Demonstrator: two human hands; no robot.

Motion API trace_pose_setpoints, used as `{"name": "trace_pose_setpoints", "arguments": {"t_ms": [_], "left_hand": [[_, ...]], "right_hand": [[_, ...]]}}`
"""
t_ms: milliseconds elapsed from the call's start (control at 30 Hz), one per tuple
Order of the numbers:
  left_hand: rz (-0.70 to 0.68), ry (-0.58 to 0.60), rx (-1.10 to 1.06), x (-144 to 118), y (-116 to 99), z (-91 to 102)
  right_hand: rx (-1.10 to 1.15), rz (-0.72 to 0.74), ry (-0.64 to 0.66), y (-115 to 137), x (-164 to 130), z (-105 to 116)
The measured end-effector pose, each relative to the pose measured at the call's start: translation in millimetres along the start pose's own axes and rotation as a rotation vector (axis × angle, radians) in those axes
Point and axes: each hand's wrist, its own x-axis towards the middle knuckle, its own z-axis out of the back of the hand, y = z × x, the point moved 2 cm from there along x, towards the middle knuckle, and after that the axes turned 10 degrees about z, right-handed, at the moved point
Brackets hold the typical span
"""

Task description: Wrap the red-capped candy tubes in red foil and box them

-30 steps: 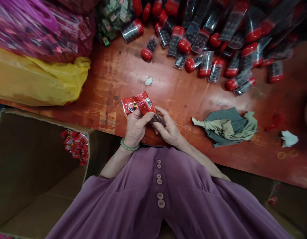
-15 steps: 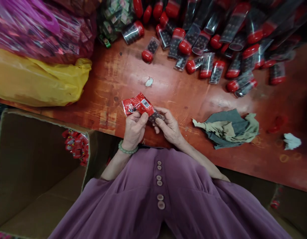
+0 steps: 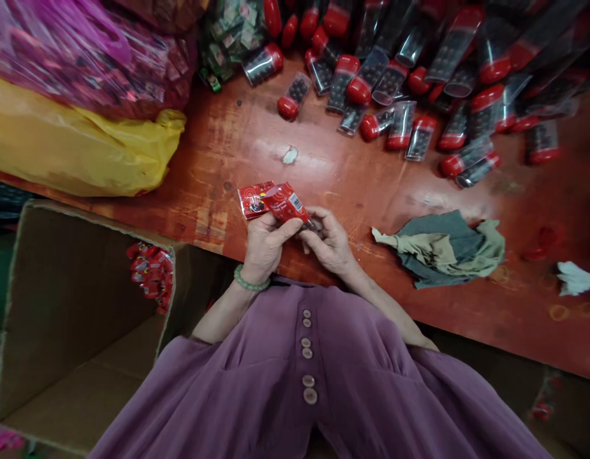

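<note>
My left fingers grip a glossy, oblong red packet, long axis pointing upper left, my right fingers pinching its dark lower-right end.

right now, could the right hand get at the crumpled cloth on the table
Probably yes: the crumpled cloth lies on the table to the right of the right hand, and nothing seems to stand between them. That hand's fingers are on the red packet, though, so it would likely need to let go first.
</note>
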Motion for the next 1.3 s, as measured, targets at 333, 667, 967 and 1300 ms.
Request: {"name": "trace_pose_setpoints", "arguments": {"t_ms": [333, 667, 967, 1300], "left_hand": [[0.088, 0.113, 0.074, -18, 11, -9.1], [0.165, 0.156, -0.012, -29, 9, -12.1], [0.2, 0.162, 0.0, -37, 9, 0.8], [-0.249, -0.646, 0.474, -116, -59, 102.7]], "right_hand": [[0.204, -0.105, 0.048, 12, -2, 12], [0.073, -0.079, 0.087, 11, -5, 21], [-0.065, 0.11, 0.126, 6, -3, 12], [-0.253, 0.054, 0.325, 20, 4, 1]]}}
